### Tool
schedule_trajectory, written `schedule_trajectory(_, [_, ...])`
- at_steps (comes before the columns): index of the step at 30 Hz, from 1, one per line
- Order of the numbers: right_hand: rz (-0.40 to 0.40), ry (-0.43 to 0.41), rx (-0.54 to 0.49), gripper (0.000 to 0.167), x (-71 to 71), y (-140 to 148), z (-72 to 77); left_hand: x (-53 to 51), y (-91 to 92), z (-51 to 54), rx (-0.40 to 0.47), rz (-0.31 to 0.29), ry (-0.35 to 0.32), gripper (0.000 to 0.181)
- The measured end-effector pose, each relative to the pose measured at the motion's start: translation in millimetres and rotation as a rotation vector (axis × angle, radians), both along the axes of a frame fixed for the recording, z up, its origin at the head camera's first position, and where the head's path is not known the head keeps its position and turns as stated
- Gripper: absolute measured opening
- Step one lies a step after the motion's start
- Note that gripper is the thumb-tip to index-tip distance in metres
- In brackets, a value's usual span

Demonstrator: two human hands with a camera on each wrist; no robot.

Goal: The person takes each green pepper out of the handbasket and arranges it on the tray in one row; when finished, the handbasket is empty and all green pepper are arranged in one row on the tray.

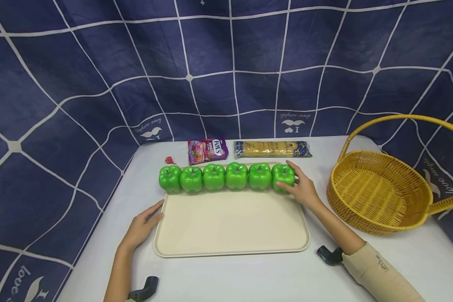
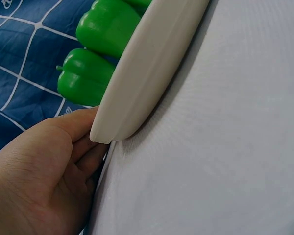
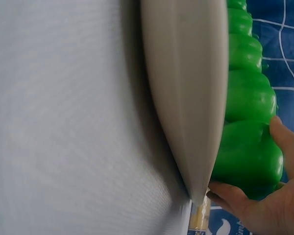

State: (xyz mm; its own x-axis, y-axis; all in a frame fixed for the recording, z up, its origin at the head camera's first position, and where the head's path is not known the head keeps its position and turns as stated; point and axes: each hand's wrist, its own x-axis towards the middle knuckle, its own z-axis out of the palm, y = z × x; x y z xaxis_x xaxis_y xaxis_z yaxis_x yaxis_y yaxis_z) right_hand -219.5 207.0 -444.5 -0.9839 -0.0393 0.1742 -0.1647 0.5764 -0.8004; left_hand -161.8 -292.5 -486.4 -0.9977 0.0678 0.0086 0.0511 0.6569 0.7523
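Several glossy green bell peppers stand in a row along the far edge of a cream tray (image 1: 232, 224). My right hand (image 1: 302, 186) holds the rightmost green bell pepper (image 1: 281, 175), its thumb at the front and its fingers around the right and far side. In the right wrist view, that hand (image 3: 279, 196) spans the nearest pepper (image 3: 250, 154) beside the tray wall (image 3: 186, 73). At the tray's left edge, my left hand (image 1: 141, 226) rests with relaxed fingers. A fingertip of the left hand (image 2: 44, 166) touches the rim in the left wrist view.
Behind the peppers lie a purple candy bag (image 1: 207, 151) and a yellow pasta packet (image 1: 272, 149). A small red-wrapped lollipop (image 1: 169, 160) lies at the back left. To the right stands a yellow wicker basket (image 1: 336, 197) with a tall handle. Blue checked cloth (image 1: 211, 96) hangs behind.
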Motion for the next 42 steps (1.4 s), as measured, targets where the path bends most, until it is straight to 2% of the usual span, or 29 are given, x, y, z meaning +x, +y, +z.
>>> schedule_trajectory(18, [0.044, -0.015, -0.004, 0.092, 1.3, 0.1, 2.2, -0.1, -0.7, 0.2, 0.007, -0.006, 0.005, 0.05])
schedule_trajectory(22, [0.06, 0.016, 0.0, 0.094, 4.8, 3.9, 5.3, -2.6, -0.9, -1.5, 0.006, -0.003, 0.006, 0.05])
schedule_trajectory(28, [0.059, 0.117, 0.061, 0.096, 13.9, 14.1, 15.1, -6.2, -0.3, -4.9, -0.027, 0.012, -0.002, 0.052])
schedule_trajectory(32, [0.039, 0.187, 0.09, 0.094, 21.0, 21.4, 27.0, -8.4, -2.2, -4.0, -0.002, 0.008, 0.014, 0.051])
schedule_trajectory(36, [0.005, 0.242, 0.106, 0.085, 25.4, 27.2, 47.1, -9.5, -5.3, -0.9, 0.003, 0.011, 0.027, 0.052])
schedule_trajectory(39, [-0.013, 0.285, 0.095, 0.077, 27.6, 31.9, 68.7, -10.9, -6.6, 3.8, -0.002, 0.057, 0.058, 0.049])
schedule_trajectory(42, [-0.045, 0.346, 0.103, 0.071, 31.4, 37.7, 92.3, -14.0, -8.5, 12.8, 0.03, 0.139, 0.142, 0.043])
